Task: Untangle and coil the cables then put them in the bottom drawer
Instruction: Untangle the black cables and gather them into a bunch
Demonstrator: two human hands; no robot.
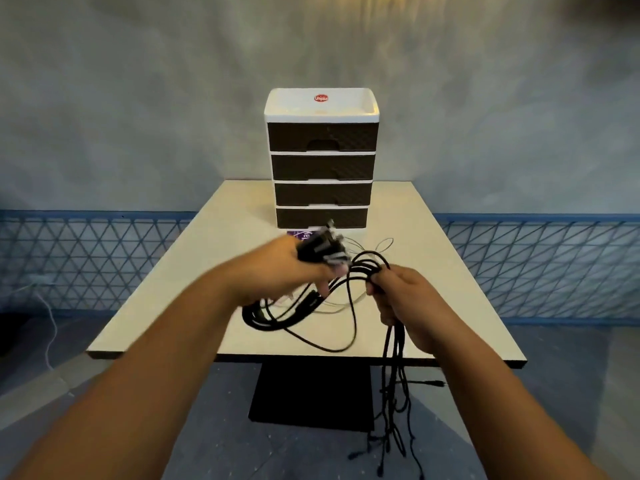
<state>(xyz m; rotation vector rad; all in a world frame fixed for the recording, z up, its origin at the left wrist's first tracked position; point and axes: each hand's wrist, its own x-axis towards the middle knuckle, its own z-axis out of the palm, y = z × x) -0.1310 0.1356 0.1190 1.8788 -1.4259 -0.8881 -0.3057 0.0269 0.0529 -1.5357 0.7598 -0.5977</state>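
Fingers (334, 268) of my left hand (294, 268) are curling round a bunch of black plug ends, blurred; fingers (375, 289) of my right hand (405, 299) are closing round several strands of the black cables (353, 306). Item: cables, black, a few thin pale ones among them, looping between both hands above the table (173, 306), with loose tails hanging past the near table edge toward the floor. Handling, as I am judging it: light, limp, prone to snagging; I am reckoning the plug ends and one single strand are the best holds. Item: drawer unit (322, 161), four dark drawers, all looking closed, standing at the far end of the table. Bottom drawer (322, 218) is sitting just behind the tangle.
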